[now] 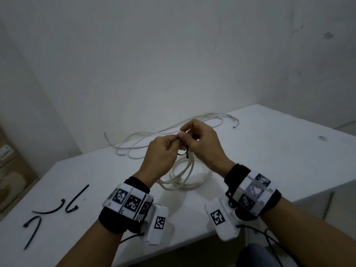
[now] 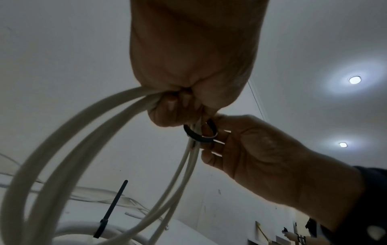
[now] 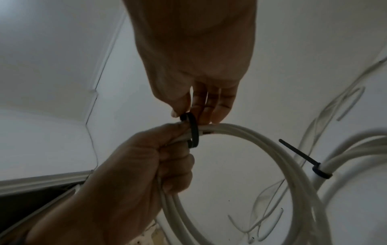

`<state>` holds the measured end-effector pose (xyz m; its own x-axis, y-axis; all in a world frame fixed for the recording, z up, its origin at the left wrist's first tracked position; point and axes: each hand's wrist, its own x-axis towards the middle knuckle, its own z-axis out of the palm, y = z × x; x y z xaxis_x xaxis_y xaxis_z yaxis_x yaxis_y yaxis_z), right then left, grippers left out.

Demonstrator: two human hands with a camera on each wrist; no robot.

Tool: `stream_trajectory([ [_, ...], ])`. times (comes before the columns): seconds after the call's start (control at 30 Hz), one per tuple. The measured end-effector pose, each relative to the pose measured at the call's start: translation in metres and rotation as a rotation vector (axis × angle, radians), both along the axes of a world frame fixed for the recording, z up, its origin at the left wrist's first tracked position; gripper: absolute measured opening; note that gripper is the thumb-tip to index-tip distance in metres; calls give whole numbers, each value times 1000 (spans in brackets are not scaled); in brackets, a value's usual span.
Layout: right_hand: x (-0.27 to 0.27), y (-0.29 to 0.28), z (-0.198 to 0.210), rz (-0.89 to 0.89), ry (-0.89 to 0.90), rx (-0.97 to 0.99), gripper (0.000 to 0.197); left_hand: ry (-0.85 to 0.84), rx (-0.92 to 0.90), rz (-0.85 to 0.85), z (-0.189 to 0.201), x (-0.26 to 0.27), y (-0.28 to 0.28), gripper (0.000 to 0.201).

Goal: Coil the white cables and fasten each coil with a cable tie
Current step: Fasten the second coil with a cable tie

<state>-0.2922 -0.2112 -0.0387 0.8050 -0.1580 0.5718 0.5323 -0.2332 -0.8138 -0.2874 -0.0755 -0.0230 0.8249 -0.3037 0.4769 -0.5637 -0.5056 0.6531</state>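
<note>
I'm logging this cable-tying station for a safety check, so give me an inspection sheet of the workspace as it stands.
Surface: white table, scuffed, with a dark mark near its right edge.
Job's things: held coil with a black cable tie looped loosely round it; tied coil already fastened beside it.
Clutter: spare ties loose on the table's near left.
Grippers: left hand grips the held coil; right hand pinches the cable tie.
Cables: loose cables sprawl uncoiled across the far side of the table.
Surroundings: bare wall; cardboard boxes at left.
</note>
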Motion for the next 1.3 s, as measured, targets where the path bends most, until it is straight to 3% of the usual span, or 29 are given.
stream_trajectory([
  [0.17, -1, -7, 8, 14, -4, -22, 27, 290, -154, -181, 10, -8, 1, 24],
  [0.27, -2, -10, 12, 31, -6, -46, 27, 329, -179, -242, 8, -8, 3, 27],
  [0.37, -5, -11, 14, 92, -8, -9, 23, 344, -208, -277, 7, -9, 2, 17],
  [0.63, -8, -18, 17, 221, 146, 108, 26, 415, -205, -257, 3, -13, 0, 16],
  [0.73, -3, -23, 32, 190, 107, 182, 29, 479, -188, -212, -8, -18, 0, 23],
  [0.9, 5, -22, 45, 140, 67, -21, 27, 520, -152, -187, -8, -22, -2, 30],
  [1.07, 3, -22, 55, 474, 222, 271, 24, 367, -89, -132, 11, -20, -3, 16],
  [1.17, 3, -13, 69, 502, 281, 445, 29, 309, -138, -143, 20, -23, -8, 11],
  [1.3, 8, -8, 86, 468, 433, 520, 34, 417, -207, -142, 23, -23, -13, 21],
])
